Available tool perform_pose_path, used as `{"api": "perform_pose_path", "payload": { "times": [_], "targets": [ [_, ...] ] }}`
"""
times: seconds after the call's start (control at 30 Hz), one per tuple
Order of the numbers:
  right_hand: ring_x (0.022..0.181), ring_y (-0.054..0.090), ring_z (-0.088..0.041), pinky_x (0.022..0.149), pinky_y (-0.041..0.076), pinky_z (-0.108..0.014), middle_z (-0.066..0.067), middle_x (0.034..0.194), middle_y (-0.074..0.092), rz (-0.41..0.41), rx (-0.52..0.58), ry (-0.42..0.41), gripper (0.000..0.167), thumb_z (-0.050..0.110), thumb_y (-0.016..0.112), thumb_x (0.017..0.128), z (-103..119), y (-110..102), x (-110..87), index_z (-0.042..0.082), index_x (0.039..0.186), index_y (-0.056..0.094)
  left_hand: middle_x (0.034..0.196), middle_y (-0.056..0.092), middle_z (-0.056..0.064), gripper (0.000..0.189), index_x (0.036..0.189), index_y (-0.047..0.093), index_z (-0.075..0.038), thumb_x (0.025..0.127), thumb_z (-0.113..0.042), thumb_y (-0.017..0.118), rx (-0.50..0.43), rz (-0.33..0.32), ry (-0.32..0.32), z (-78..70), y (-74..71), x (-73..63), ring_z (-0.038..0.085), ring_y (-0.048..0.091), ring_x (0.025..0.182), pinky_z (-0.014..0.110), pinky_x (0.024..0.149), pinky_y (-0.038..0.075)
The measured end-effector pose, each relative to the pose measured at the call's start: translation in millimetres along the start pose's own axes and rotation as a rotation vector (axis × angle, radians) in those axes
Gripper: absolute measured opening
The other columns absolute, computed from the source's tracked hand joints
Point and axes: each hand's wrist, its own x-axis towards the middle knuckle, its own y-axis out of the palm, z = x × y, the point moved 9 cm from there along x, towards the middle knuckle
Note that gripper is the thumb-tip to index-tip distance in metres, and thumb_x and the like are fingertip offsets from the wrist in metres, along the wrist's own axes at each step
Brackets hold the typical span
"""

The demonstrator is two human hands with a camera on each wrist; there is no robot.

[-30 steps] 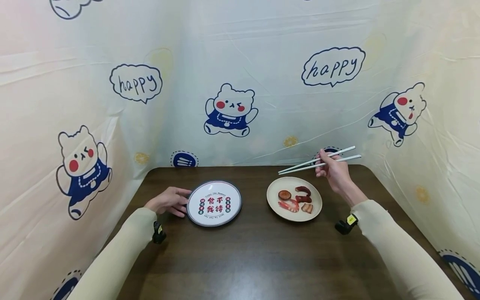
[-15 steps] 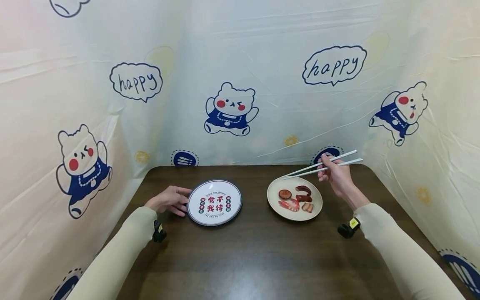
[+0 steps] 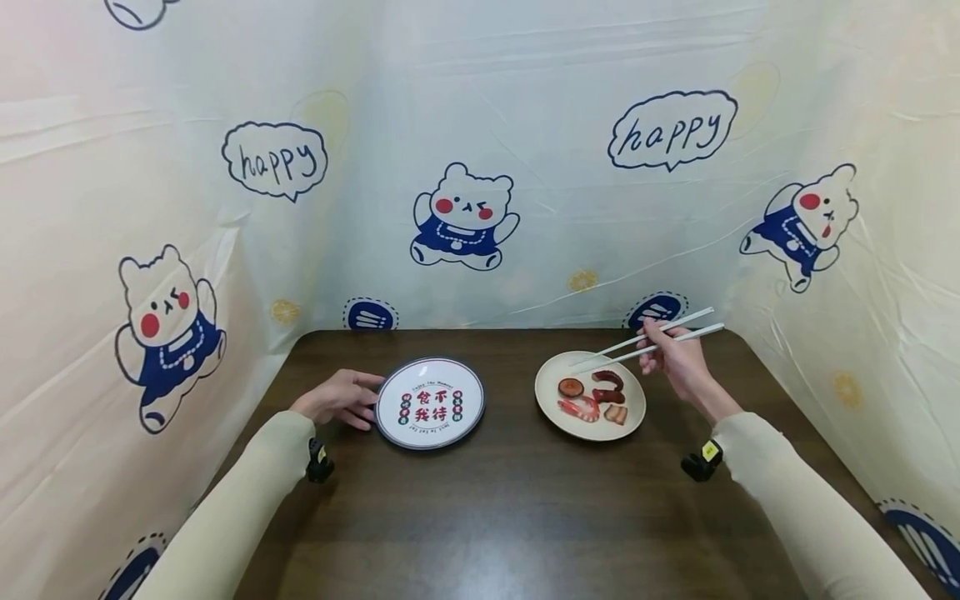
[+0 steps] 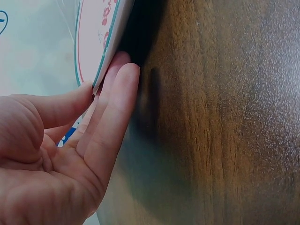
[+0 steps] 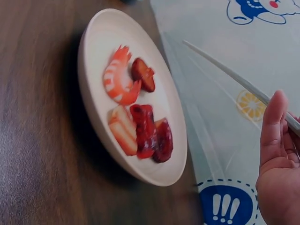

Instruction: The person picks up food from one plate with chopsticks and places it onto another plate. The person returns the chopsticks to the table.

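My left hand pinches the left rim of a white plate with a dark blue edge and red Chinese characters. In the left wrist view the thumb touches the rim of that plate and the fingers lie beneath it. My right hand holds a pair of pale chopsticks, their tips above the back of a cream plate. On the cream plate are a shrimp, a brown round mushroom-like piece, dark red sausage-like pieces and a pale meat-like piece.
Both plates stand on a dark wooden table, with a gap between them. A light curtain printed with bears surrounds the table at the back and sides.
My right hand has lowered a little toward me, bringing the chopstick tips from behind the cream plate to over it. The left hand and its plate have stayed in place.
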Motion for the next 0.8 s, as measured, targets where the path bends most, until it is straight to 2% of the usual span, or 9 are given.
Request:
{"api": "perform_pose_path", "payload": {
  "times": [0.37,0.5,0.8],
  "targets": [
    [0.053,0.065,-0.013,0.045,0.058,-0.025,-0.003,0.075,0.07,0.002,-0.054,0.035,0.026,0.02,0.06,0.109,-14.6,-9.4,-2.4,-0.002,0.097,0.067,0.111,0.068,0.022,0.059,0.159,0.041,0.002,0.104,-0.005,0.061,-0.001,-0.003,0.009,2.6,-0.9,2.0,0.03,0.074,0.084,0.044,0.077,0.066],
    [0.053,0.064,-0.013,0.045,0.058,-0.025,-0.007,0.076,0.07,-0.005,-0.092,0.06,0.026,0.021,0.061,0.109,-19.5,-11.1,-3.9,0.0,0.095,0.067,0.112,0.069,0.021,0.058,0.159,0.041,0.002,0.104,-0.005,0.061,0.004,-0.006,0.014,2.1,-1.6,0.9,0.03,0.074,0.084,0.044,0.077,0.066],
    [0.053,0.064,-0.013,0.045,0.058,-0.025,-0.008,0.078,0.07,0.007,-0.122,0.077,0.034,0.02,0.06,0.109,-28.2,-12.3,-3.5,-0.014,0.105,0.059,0.111,0.069,0.021,0.058,0.158,0.042,0.002,0.104,-0.004,0.061,-0.005,-0.007,0.012,2.0,0.0,0.9,0.03,0.074,0.084,0.044,0.077,0.066]
  ]
}}
